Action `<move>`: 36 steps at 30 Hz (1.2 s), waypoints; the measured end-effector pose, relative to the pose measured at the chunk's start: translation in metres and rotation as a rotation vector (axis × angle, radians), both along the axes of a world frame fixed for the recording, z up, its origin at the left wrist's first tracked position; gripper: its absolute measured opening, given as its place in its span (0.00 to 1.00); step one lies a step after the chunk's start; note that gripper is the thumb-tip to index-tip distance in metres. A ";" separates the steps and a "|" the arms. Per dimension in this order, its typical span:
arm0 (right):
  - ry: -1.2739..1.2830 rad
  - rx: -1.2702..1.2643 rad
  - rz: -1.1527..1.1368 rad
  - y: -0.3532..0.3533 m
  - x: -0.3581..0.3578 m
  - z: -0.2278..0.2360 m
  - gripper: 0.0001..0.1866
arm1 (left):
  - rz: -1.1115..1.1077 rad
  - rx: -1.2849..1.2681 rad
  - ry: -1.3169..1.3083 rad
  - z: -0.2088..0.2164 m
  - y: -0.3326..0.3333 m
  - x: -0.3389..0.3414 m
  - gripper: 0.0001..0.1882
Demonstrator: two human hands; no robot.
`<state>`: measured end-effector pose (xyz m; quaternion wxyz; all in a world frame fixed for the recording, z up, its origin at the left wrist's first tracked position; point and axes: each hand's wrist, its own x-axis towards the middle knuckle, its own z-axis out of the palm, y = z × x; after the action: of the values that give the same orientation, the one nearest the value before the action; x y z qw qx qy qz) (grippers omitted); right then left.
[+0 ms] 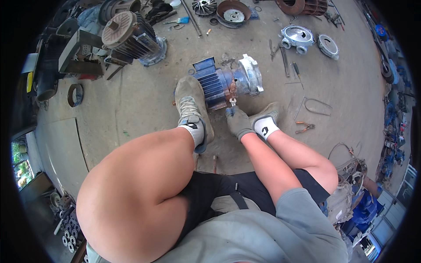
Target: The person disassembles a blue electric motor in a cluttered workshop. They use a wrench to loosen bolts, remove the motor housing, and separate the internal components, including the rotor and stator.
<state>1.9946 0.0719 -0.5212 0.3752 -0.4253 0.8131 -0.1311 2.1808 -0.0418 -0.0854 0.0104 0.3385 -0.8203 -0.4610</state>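
In front of me on the floor lies a blue electric motor (210, 85) on its side, with a silver-grey pump housing (250, 75) at its right end. My right hand (239, 120), in a dark grey glove, is closed around a wrench (233, 101). The wrench's bright open jaw sits at the rusty flange between motor and housing; whether it grips a bolt is too small to tell. My left shoe (190, 103) overlaps the motor's left end. Close to my right hand is my right shoe (266, 113). My left hand is out of view.
Pliers (305, 127), a bent wire loop (318, 106) and a screwdriver (298, 74) lie to the right. Beyond are two silver covers (298, 37) (328, 46). A large upright motor (131, 39) stands at the far left, near a metal ring (75, 95).
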 end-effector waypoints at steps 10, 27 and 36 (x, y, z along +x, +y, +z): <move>-0.578 0.165 -0.120 -0.044 -0.082 0.047 0.29 | -0.054 -0.015 -0.029 0.006 -0.001 -0.008 0.24; -0.439 0.494 0.089 -0.104 -0.099 0.048 0.23 | 0.016 0.120 0.104 -0.011 -0.011 0.033 0.26; -0.372 0.644 0.295 -0.124 -0.103 0.061 0.16 | 0.025 0.099 0.100 -0.013 -0.010 0.037 0.26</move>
<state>1.8916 -0.0523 -0.4597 0.6451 -0.3672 0.6609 0.1109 2.2183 -0.0523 -0.0983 0.0402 0.3251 -0.7906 -0.5172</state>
